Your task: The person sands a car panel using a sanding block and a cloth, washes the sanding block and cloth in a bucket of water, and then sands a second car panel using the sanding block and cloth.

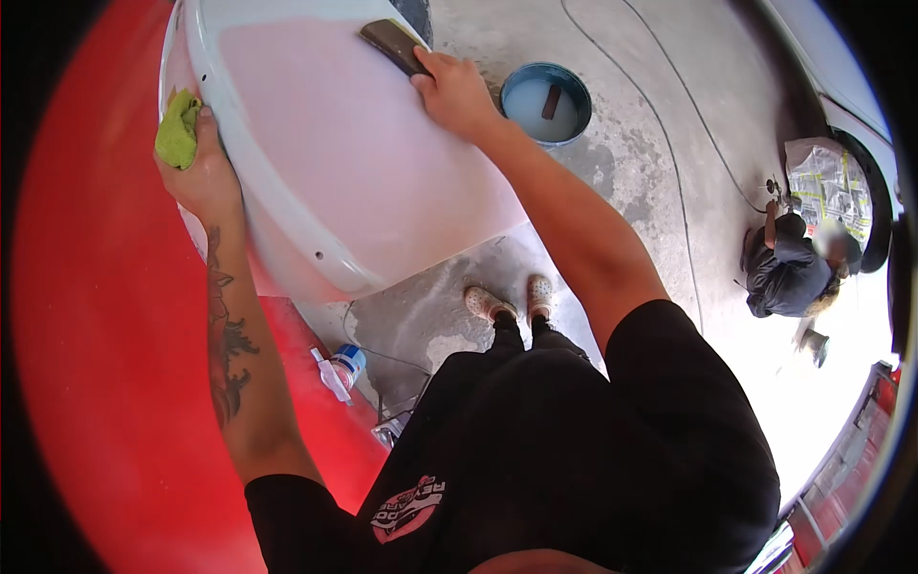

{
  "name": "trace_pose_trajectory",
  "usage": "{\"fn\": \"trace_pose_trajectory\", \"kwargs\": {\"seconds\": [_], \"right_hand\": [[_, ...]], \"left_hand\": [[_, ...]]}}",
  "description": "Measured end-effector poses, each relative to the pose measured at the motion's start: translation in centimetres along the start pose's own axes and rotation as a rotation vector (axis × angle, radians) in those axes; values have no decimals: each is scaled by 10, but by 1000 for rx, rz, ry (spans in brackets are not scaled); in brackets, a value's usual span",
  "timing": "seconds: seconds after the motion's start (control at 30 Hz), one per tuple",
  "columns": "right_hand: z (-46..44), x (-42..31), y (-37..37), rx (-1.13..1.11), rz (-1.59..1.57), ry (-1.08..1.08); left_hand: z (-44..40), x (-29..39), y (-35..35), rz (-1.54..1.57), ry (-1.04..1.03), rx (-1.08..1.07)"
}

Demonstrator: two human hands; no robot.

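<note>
Right hand (461, 99): clamped on a dark block (392, 44) against the pale panel (349, 153), which spans between both hands; best worked flat, pressure even. Left hand (207, 172), well apart: gripping a green cloth (177, 134) at the panel's edge. Bucket (546, 70): right of the right hand, seemingly handy for rinsing.

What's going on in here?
Someone is at work on a large pale panel. The right hand holds a dark flat block at its far right part, while the left hand holds a green cloth by its left edge. A blue bucket of cloudy liquid stands on the floor nearby. Off to the right, another person is down low beside a vehicle.
</note>
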State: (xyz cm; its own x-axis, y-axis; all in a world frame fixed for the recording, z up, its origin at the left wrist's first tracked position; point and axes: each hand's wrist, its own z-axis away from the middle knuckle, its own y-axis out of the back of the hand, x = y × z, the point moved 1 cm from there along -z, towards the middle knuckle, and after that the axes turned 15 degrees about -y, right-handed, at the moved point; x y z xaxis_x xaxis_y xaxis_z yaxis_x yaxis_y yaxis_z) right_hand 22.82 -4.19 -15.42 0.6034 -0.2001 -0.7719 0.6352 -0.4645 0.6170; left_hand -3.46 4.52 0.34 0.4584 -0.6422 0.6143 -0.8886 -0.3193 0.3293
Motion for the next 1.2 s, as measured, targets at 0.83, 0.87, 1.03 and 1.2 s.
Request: {"fn": "trace_pose_trajectory", "kwargs": {"seconds": [0.83, 0.87, 1.03, 1.2], "right_hand": [[85, 35, 28, 34, -15, -37], [34, 38, 10, 48, 19, -60], [-6, 46, -7, 30, 69, -90], [189, -6, 68, -36, -56, -49]], "left_hand": [[-2, 9, -5, 23, -23, -8], [-1, 9, -3, 17, -31, -13], [-2, 9, -4, 38, -42, -33], [-3, 6, -4, 62, -36, -8]]}}
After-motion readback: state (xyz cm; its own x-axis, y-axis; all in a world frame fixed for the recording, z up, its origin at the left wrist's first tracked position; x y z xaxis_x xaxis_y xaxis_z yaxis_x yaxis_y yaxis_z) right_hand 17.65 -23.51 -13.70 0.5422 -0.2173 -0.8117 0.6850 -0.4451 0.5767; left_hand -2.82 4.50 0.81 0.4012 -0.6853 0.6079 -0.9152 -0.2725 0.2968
